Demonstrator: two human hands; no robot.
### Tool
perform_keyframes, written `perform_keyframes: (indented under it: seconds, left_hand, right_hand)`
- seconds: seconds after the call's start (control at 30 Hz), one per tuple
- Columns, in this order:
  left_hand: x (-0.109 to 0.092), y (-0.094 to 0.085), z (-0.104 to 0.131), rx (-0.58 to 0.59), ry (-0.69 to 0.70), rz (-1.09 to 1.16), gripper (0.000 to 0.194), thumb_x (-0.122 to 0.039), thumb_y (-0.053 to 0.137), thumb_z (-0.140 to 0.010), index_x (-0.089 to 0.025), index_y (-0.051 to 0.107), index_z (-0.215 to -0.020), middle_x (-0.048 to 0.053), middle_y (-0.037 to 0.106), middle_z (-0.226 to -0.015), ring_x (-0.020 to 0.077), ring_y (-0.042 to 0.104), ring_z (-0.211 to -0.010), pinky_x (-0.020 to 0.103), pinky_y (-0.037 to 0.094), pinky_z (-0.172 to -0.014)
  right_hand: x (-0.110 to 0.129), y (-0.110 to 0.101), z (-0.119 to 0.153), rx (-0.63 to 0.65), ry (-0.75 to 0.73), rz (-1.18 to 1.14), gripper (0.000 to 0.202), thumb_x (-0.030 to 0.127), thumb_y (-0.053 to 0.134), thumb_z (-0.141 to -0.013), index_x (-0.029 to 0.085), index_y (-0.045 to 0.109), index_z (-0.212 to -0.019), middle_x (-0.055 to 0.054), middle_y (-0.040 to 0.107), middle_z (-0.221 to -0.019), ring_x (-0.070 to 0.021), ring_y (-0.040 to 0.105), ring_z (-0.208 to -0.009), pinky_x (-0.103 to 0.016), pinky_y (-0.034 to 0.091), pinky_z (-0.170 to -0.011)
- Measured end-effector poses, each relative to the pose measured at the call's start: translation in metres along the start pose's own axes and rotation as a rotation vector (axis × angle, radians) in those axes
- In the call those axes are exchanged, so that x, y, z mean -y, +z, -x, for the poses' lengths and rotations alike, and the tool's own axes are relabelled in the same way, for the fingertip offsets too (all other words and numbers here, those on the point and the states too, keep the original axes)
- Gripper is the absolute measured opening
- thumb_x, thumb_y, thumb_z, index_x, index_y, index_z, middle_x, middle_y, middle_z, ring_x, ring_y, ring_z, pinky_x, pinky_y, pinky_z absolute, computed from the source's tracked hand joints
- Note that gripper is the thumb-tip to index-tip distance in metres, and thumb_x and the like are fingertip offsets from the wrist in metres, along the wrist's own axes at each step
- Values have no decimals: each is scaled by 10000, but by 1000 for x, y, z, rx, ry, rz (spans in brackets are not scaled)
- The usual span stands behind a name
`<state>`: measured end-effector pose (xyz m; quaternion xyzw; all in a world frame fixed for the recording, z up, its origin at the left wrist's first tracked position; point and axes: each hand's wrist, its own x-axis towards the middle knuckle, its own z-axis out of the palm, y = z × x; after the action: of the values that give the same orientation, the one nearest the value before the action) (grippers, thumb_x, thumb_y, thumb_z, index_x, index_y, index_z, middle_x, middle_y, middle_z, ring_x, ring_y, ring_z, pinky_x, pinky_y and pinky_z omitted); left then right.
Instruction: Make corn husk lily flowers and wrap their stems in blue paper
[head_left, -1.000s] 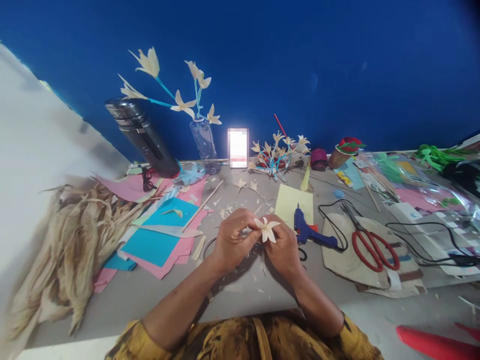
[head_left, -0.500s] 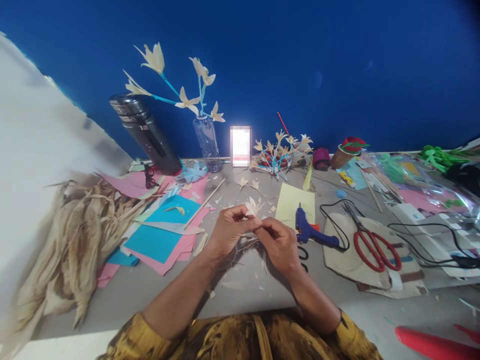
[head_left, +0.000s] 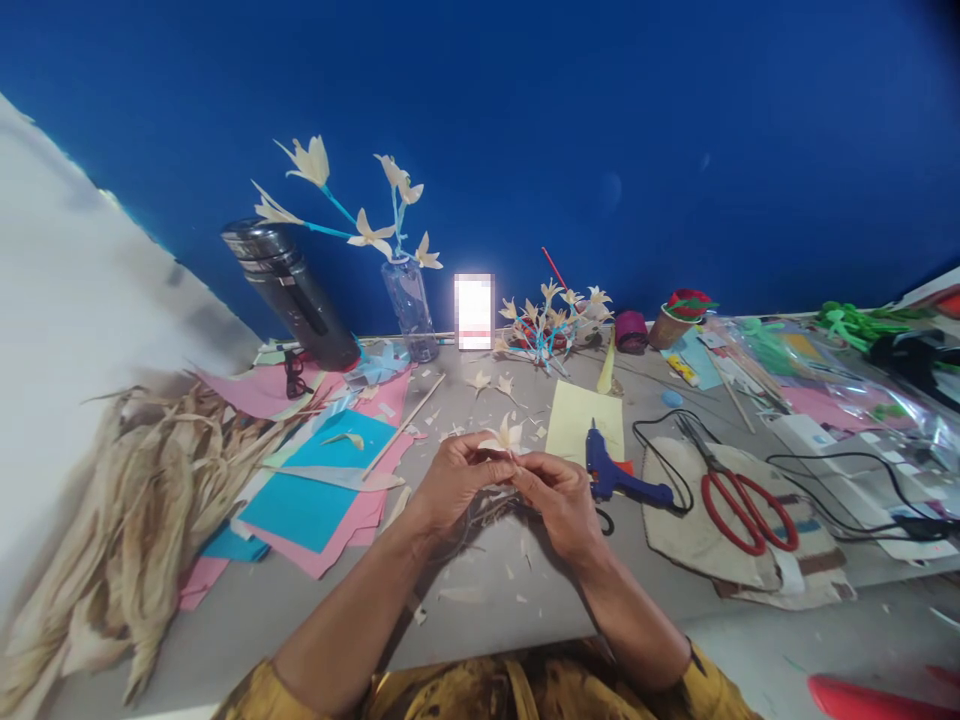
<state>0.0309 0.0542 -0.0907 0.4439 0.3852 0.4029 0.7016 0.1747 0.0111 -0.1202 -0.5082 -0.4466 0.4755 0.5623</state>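
A cream husk flower with pointed petals stands between my two hands over the middle of the table. My left hand is closed, thumb and fingers pinching the flower's base. My right hand is closed too, its thumb and forefinger meeting the left fingertips at the same base. The base itself is mostly hidden by my fingers. Thin fibres and scraps lie on the table below my hands. Two small husk flowers lie just beyond them.
Blue paper on pink sheets and dried husks lie left. A glue gun, yellow paper and red-handled scissors lie right. Behind stand a black flask, a flower-filled bottle and blue-stemmed flowers.
The flower between my fingers has turned, its petals now spread wider. My hands stay together at its base. The whole view has shifted slightly, with the scene lower in the picture.
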Motion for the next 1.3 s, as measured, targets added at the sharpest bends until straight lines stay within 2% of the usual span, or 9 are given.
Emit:
perform_keyframes:
  seconds: [0.2, 0.37, 0.43, 0.53, 0.67, 0.8, 0.9, 1.13, 1.3]
  left_hand:
    - [-4, 3, 5, -148, 349, -271, 97, -244, 763, -745, -178, 712, -694, 26, 651, -764, 162, 574, -751, 265, 456, -727]
    - [0, -2, 5, -248, 432, -399, 123, -254, 724, -791, -176, 678, -708, 9, 638, -755, 151, 561, -741, 251, 436, -719]
    - [2, -4, 3, -274, 409, -356, 131, -263, 744, -775, -173, 672, -711, -5, 623, -729, 134, 545, -713, 240, 426, -697]
    - [3, -6, -2, -276, 277, -218, 193, -310, 802, -715, -160, 681, -705, -19, 596, -660, 109, 510, -634, 229, 405, -627]
    - [3, -4, -5, -261, 118, 37, 277, -297, 887, -576, -149, 681, -687, -4, 642, -680, 104, 555, -623, 229, 437, -643]
    - [0, -3, -5, -192, 55, 197, 279, -259, 891, -574, -154, 648, -661, -17, 627, -652, 86, 551, -567, 225, 438, -618]
    - [0, -4, -5, -163, 29, 225, 288, -248, 897, -577, -153, 637, -657, -22, 621, -645, 77, 541, -543, 219, 423, -587]
    - [-1, -6, -6, -266, 97, 160, 290, -256, 921, -548, -138, 679, -655, -13, 628, -649, 72, 528, -586, 213, 419, -598]
    - [0, -6, -3, -237, 111, 155, 242, -240, 908, -567, -151, 702, -659, -8, 655, -666, 79, 543, -580, 229, 431, -613]
  right_hand:
    - [-8, -2, 0, -83, -49, 108, 188, 314, 689, -794, 175, 752, -903, 3, 637, -664, -114, 492, -551, -233, 411, -517]
    - [-11, -8, 3, -108, -35, 160, 175, 322, 663, -815, 163, 729, -847, -41, 716, -754, -137, 556, -595, -243, 435, -541]
    - [-8, -10, 7, -75, -51, 200, 175, 323, 648, -837, 166, 725, -840, -36, 710, -738, -142, 568, -599, -244, 442, -548]
    - [-3, -13, 20, -25, -138, 307, 154, 281, 603, -885, 181, 715, -851, -19, 684, -727, -143, 578, -609, -241, 455, -569]
    - [4, -21, 40, 12, -387, 451, 136, 177, 567, -916, 199, 680, -845, -24, 694, -777, -150, 633, -684, -232, 486, -631]
    - [5, -32, 56, 39, -559, 526, 157, 104, 545, -922, 213, 653, -886, -31, 691, -790, -155, 670, -712, -223, 514, -656]
    - [-4, -40, 64, 70, -596, 559, 160, 82, 543, -919, 217, 629, -927, -42, 691, -810, -158, 676, -712, -225, 523, -650]
    - [-40, -44, 68, 188, -627, 605, 221, 32, 516, -900, 202, 626, -987, -54, 684, -800, -169, 669, -705, -254, 525, -644]
    - [-44, -43, 67, 215, -600, 613, 218, 29, 519, -894, 200, 623, -979, -49, 677, -791, -163, 652, -691, -259, 505, -630]
